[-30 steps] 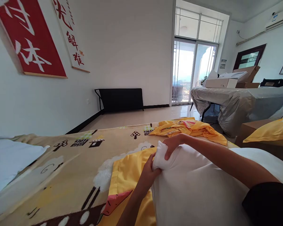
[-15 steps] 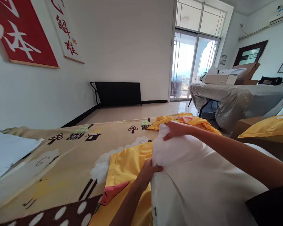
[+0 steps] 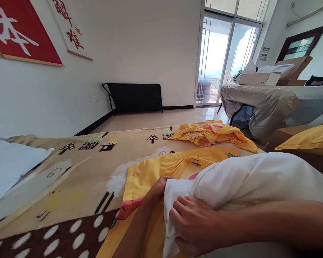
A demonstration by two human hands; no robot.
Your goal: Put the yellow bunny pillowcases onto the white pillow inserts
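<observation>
At lower centre, the left hand (image 3: pixel 158 189) and right hand (image 3: pixel 192 224) grasp a plump white fabric pillow (image 3: pixel 258 179).

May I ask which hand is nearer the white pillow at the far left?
Left. The left hand is right of the far-left pillow, across the patterned blanket; the right hand is farther right, on the held white pillow.

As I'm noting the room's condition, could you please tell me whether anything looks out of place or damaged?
A yellow cloth lies crumpled in a heap near the far edge of the patterned blanket; it looks untidy compared with the flatter yellow fabric near the white pillow. No spill or damage shows.
</observation>
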